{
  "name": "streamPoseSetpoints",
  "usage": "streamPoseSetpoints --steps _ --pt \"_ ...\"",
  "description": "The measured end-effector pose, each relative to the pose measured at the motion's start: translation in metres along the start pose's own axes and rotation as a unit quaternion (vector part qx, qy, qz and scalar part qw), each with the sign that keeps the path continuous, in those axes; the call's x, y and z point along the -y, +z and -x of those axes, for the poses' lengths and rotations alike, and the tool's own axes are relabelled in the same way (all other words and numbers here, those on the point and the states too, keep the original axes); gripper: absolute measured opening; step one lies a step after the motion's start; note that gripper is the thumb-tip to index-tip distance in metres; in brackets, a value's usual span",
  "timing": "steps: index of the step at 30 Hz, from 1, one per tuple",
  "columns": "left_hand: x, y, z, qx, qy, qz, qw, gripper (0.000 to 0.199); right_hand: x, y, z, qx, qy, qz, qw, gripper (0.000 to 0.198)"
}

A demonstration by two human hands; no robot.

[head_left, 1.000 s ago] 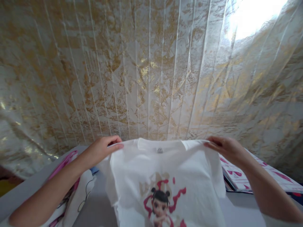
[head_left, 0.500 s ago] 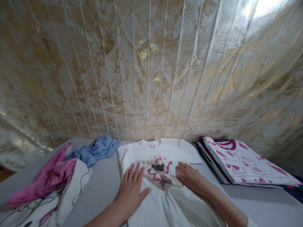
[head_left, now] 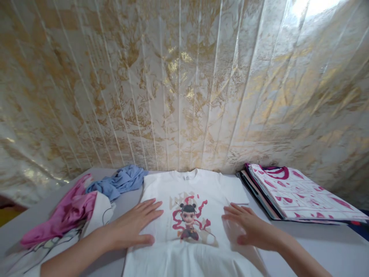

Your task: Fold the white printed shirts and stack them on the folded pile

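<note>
A white T-shirt (head_left: pixel 201 257) lies spread face up in front of me, its neckline toward the wall. On its chest is a cartoon figure with black hair buns and red ribbons. My left hand (head_left: pixel 135 223) rests flat on the shirt's left side, fingers apart and pointing inward. Over on the right side of the print, my right hand (head_left: pixel 245 223) touches the cloth with its fingers spread. Neither hand grips anything. Wrinkles run across the shirt below the print; its lower part is cut off by the frame.
To the left lie a crumpled blue garment (head_left: pixel 118 182), a pink garment (head_left: pixel 63 217) and a white patterned cloth (head_left: pixel 54 250). A stack of folded clothes (head_left: pixel 305 194) stands at the right, a white and magenta shirt on top. A gold-patterned covering (head_left: pixel 184 96) hangs behind the pale table surface (head_left: pixel 305 246).
Both hands have moved apart toward the shirt's sides, the left one more. The shirt's chest is flatter and its print shows fully.
</note>
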State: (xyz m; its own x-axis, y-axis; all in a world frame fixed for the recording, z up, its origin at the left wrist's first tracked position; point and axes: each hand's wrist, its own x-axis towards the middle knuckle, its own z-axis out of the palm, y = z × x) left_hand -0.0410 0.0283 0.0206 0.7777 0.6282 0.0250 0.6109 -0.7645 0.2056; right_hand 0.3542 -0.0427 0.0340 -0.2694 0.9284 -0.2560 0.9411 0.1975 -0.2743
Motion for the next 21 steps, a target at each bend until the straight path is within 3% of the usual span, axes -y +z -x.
streamPoseSetpoints --steps 2,3,7,10,14,21 --pt "-0.013 -0.008 -0.030 -0.033 -0.070 0.020 0.997 0.024 0.007 -0.009 -0.022 -0.048 -0.045 -0.008 0.998 0.047" --pt "-0.020 -0.008 -0.049 -0.055 -0.087 0.019 0.995 0.017 0.013 -0.012 -0.038 -0.081 -0.065 -0.021 0.994 0.042" --pt "-0.036 0.006 -0.132 -0.134 -0.169 0.019 0.976 0.026 0.038 -0.011 -0.112 -0.185 -0.077 -0.064 0.978 0.046" --pt "-0.031 0.024 -0.167 -0.160 -0.226 0.016 0.961 0.033 0.044 -0.003 -0.156 -0.218 -0.057 -0.068 0.972 0.046" --pt "-0.018 0.042 -0.171 -0.170 -0.246 0.014 0.954 0.024 0.034 0.009 -0.181 -0.242 -0.055 -0.092 0.964 0.032" --pt "-0.024 0.047 -0.155 -0.175 -0.189 0.006 0.966 0.026 0.024 0.025 -0.180 -0.278 -0.089 -0.158 0.943 0.024"
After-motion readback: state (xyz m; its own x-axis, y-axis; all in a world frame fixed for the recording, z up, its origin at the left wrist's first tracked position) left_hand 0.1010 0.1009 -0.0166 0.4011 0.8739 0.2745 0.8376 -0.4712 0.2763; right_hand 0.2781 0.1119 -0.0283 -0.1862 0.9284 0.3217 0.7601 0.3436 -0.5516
